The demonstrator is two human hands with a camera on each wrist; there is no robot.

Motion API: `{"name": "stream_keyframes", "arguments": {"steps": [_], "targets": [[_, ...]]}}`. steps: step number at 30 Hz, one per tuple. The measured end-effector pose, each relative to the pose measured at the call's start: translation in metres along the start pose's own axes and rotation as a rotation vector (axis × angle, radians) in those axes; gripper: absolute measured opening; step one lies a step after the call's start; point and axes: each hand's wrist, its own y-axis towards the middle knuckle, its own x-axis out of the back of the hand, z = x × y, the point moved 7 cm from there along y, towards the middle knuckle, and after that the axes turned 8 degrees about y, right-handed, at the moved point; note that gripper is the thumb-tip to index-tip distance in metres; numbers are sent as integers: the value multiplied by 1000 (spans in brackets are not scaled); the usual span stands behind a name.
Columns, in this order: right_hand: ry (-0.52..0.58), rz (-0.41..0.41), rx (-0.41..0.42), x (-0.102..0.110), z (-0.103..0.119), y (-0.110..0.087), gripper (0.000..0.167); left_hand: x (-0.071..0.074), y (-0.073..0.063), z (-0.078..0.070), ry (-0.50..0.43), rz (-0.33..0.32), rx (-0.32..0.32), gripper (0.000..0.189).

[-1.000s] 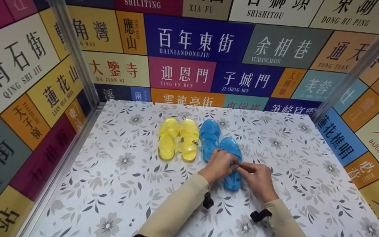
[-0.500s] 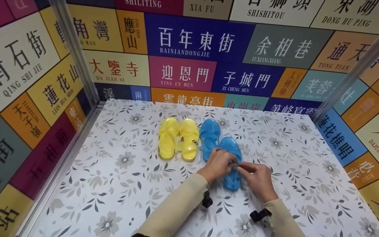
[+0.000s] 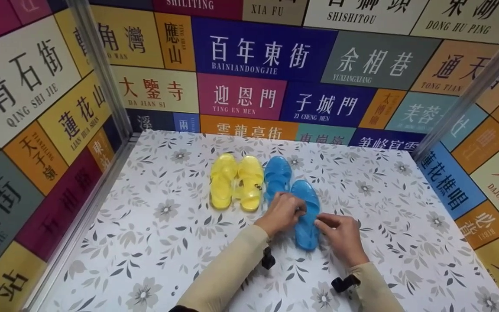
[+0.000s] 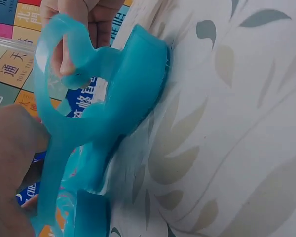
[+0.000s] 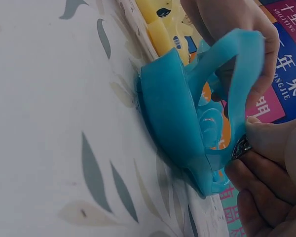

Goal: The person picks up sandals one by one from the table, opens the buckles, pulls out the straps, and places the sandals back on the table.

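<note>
The nearer blue jelly sandal rests on the patterned surface between my hands, with its heel end towards me. My right hand is at its right side; in the right wrist view the thumb and fingers pinch a small dark metal buckle on the blue ankle strap. That strap stands up as a loop above the heel. My left hand hovers at the sandal's left side, fingers bent. Whether those fingers hold part of the strap is hidden. The other blue sandal lies just behind, partly covered by my left hand.
Left of the blue pair, two yellow sandals lie side by side. The white floral surface spreads around them. Walls of coloured sign panels and metal corner posts bound it at the back and sides.
My left hand has drawn back left, apart from the right hand, which it was touching or nearly touching before. My right hand stays nearly in place, and the sandals have not visibly shifted.
</note>
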Motion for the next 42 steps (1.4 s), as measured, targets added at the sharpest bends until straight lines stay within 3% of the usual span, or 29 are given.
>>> {"name": "stream_keyframes", "arguments": {"steps": [6,10,14,19,22,28,31,36,42], "targets": [[-6,-7,7,0,1,0,19,-2,0,-9,26,94,-108,10],[1,2,-6,-1,-1,-1,21,-3,-1,-12,37,103,-144,11],[12,12,-30,-3,-2,-2,20,-3,-3,-14,9,81,-193,12],[40,3,-51,-5,-6,-1,17,3,-5,-15,-150,9,-250,12],[44,4,-32,-5,-6,-1,17,7,-9,-15,-217,-58,-247,13],[39,50,11,-6,-6,-2,22,12,-22,-13,-314,-206,-199,18],[36,88,6,-7,-7,-4,27,10,-30,-12,-330,-228,-164,21],[22,150,-45,-7,-14,-11,40,5,-45,-9,-346,-171,-79,35],[6,225,-136,-8,-22,-22,58,-7,-65,-2,-474,-54,99,72]]}}
